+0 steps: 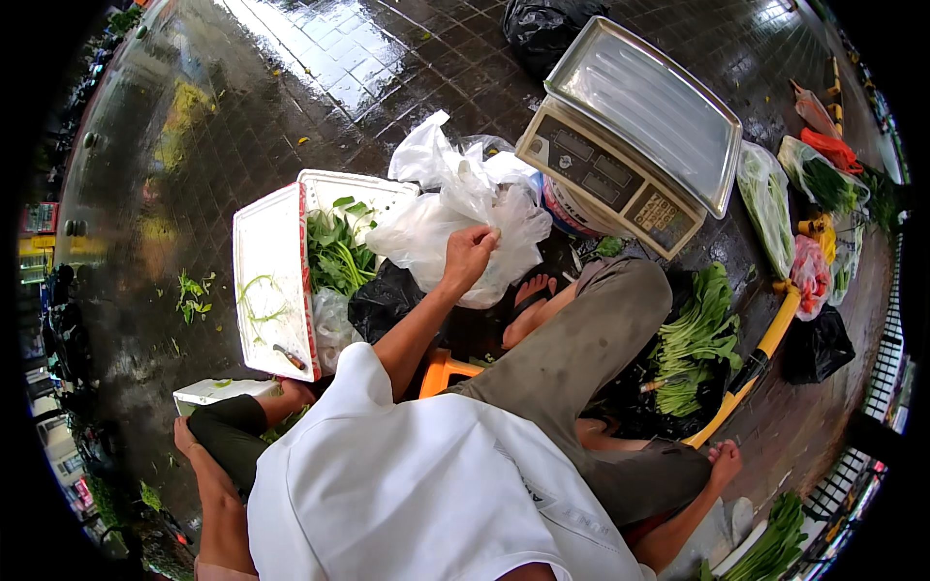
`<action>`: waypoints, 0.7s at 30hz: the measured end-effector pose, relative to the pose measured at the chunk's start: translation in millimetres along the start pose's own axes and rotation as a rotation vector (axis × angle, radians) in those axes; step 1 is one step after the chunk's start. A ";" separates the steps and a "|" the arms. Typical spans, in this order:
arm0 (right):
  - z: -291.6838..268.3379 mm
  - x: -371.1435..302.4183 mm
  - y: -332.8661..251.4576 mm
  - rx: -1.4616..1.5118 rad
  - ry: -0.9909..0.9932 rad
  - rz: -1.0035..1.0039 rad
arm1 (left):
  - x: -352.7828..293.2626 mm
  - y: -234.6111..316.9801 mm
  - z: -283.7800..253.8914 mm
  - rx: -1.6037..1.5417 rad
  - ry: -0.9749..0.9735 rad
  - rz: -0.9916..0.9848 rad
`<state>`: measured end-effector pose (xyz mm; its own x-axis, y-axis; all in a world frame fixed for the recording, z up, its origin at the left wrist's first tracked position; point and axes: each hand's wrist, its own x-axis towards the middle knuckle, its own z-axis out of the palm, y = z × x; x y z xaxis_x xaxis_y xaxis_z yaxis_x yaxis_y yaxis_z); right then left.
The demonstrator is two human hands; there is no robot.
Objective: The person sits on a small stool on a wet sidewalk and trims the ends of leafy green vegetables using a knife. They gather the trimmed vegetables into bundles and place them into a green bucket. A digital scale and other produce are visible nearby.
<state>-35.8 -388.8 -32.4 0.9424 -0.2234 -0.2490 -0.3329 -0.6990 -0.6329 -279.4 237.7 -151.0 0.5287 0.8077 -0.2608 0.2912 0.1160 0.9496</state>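
My left hand [472, 259] reaches forward from a white sleeve, its fingers pinched on a crumpled white plastic bag [441, 232]. The bag is part of a loose heap; its contents are hidden. Far off to the right, my right hand [725, 465] rests at my brown-trousered knee, fingers curled, with nothing seen in it. Left of the bag heap, a white foam box [402, 194] holds leafy green stems [339, 247]. Its upright white panel [266, 276] bears a thin green stem and a small knife [290, 357]. A black plastic bag [386, 302] lies below my left forearm.
A digital scale [610, 179] with a metal tray stands ahead over a bucket [570, 208]. Cut greens [693, 344] lie beside a yellow curved bar [765, 339]. Bagged vegetables [765, 203] line the right. Another person's forearm [221, 513] shows at the left. The paving [407, 58] is wet.
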 end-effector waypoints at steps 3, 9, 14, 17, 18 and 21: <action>-6.3 -2.7 12.3 0.076 0.045 -0.006 | -7.6 9.9 26.8 -0.015 -0.025 0.091; -7.7 -12.5 12.3 0.178 -0.008 -0.035 | -55.1 22.1 56.2 -0.079 -0.233 -0.061; -17.1 -13.7 21.0 0.231 0.047 -0.014 | -85.2 11.5 79.8 0.120 -0.394 0.126; -14.2 -17.4 19.0 0.227 0.031 -0.016 | -101.0 -0.9 81.7 0.158 -0.534 0.027; -12.6 -17.6 17.5 0.226 0.031 -0.011 | -102.7 -9.8 81.9 0.182 -0.568 0.082; -21.0 -17.6 27.7 0.210 0.046 -0.003 | -103.2 -23.1 86.9 0.212 -0.683 0.098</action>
<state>-61.0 -418.5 -30.2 0.9422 -0.2557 -0.2166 -0.3254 -0.5438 -0.7735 -271.4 101.4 -161.1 0.9205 0.2589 -0.2926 0.3289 -0.1094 0.9380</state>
